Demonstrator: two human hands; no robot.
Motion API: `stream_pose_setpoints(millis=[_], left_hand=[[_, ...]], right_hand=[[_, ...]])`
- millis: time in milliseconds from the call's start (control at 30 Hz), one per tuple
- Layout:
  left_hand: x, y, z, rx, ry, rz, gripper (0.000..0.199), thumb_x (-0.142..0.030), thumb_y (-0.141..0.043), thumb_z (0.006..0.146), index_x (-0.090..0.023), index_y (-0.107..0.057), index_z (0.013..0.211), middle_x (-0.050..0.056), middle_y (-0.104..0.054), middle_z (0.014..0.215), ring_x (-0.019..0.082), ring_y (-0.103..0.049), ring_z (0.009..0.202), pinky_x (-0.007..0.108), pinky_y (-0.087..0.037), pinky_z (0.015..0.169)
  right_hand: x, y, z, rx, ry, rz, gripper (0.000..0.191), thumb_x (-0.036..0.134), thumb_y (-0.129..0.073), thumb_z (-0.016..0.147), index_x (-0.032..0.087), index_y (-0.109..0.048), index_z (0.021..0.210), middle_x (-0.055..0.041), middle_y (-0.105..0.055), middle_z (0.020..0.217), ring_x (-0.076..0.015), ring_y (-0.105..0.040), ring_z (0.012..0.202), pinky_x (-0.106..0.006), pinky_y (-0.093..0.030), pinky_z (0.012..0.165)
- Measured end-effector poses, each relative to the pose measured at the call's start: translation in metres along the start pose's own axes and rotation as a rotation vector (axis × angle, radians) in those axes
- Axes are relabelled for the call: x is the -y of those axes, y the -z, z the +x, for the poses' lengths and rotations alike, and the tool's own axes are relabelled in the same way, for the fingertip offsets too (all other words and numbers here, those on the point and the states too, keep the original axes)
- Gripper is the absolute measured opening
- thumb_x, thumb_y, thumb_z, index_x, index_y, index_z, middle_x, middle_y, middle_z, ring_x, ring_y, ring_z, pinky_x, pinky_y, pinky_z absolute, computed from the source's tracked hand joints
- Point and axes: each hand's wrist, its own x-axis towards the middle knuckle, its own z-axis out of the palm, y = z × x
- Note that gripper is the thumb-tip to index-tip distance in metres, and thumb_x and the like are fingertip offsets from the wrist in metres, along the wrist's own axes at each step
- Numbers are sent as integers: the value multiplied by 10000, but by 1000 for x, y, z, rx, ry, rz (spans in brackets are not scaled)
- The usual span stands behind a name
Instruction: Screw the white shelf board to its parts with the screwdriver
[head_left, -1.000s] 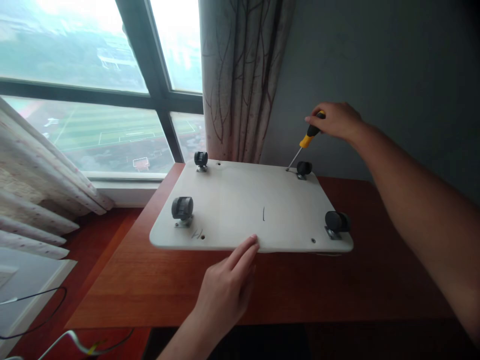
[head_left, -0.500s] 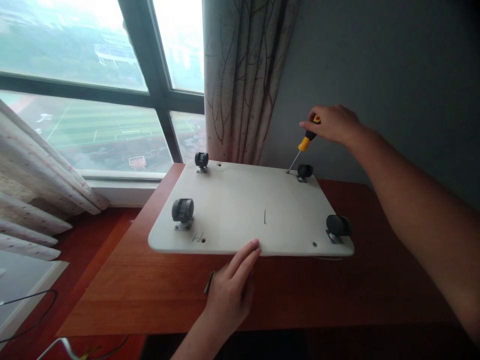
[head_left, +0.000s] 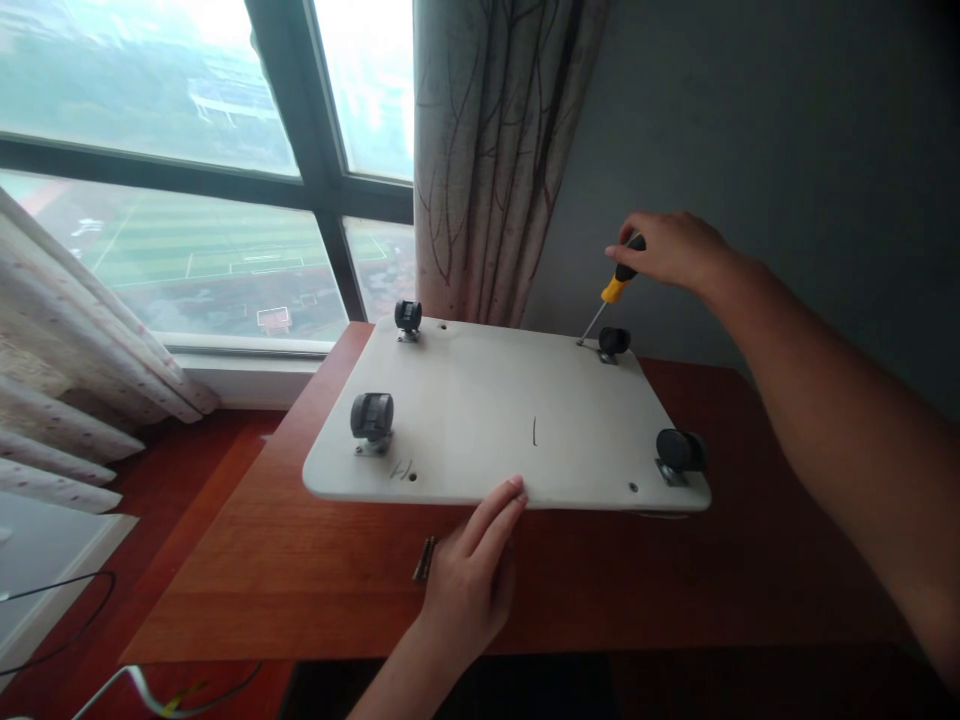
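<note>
A white board (head_left: 480,400) with rounded corners lies above the tabletop, black casters (head_left: 373,416) standing up near its corners. My right hand (head_left: 667,245) is closed around the yellow-and-black handle of a screwdriver (head_left: 613,288). The shaft slants down to a screw hole (head_left: 580,342) at the far edge, beside the far right caster (head_left: 613,341); the tip itself is too small to make out. My left hand (head_left: 474,565) grips the near edge of the board, two fingertips on top and the thumb hidden. Just left of it, a few screws (head_left: 424,559) lie on the wood.
The reddish wooden table (head_left: 247,570) carries the board. Behind it are a patterned curtain (head_left: 495,160), a grey wall (head_left: 750,130) and a window (head_left: 322,190). Cables (head_left: 135,680) run along the floor at lower left. More holes show near the board's edges.
The whole view has shifted slightly, so the board appears a little further right. More of the screws shows beside my left hand. Both hands keep their holds.
</note>
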Motion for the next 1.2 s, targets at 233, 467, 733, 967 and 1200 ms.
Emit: stream_pose_setpoints(millis=[233, 467, 733, 967, 1200], left_hand=[[0, -1, -1, -34, -44, 40, 792, -17, -428, 860, -297, -322, 1593, 78, -531, 1523, 237, -592, 1327, 330, -587, 997], [4, -6, -4, -41, -50, 18, 765, 7, -428, 858, -258, -358, 1573, 88, -520, 1532, 223, -563, 1355, 324, -557, 1034], [4, -8, -4, -70, -80, 31, 696, 15, -438, 860, -189, -428, 1525, 108, -524, 1526, 217, -555, 1359, 291, -543, 1037], [5, -9, -6, -50, -64, 22, 701, 18, -437, 865, -191, -410, 1533, 104, -504, 1542, 209, -532, 1379, 294, -524, 1059], [4, -8, -5, -50, -68, 17, 707, 22, -444, 858, -193, -410, 1531, 98, -496, 1549, 201, -531, 1379, 281, -517, 1063]], right_hand=[[-3, 0, -5, 23, 53, 177, 223, 321, -646, 850, 235, -623, 1054, -101, -696, 1029, -187, -580, 761, -331, -445, 694], [-1, 1, -7, -19, -47, -18, 323, 526, -602, 891, 224, -635, 1000, -136, -691, 937, -262, -596, 852, -404, -437, 742], [-2, -1, -7, 16, -2, 154, 318, 375, -661, 880, 190, -646, 1138, -151, -664, 1133, -270, -624, 969, -384, -487, 792], [-6, -7, 0, 22, 20, 77, 270, 473, -621, 888, 297, -654, 1090, -98, -672, 1138, -326, -634, 1001, -449, -497, 814], [-1, -2, -5, -6, 16, -41, 413, 541, -614, 897, 209, -638, 1142, -161, -691, 1083, -308, -622, 958, -426, -448, 796]])
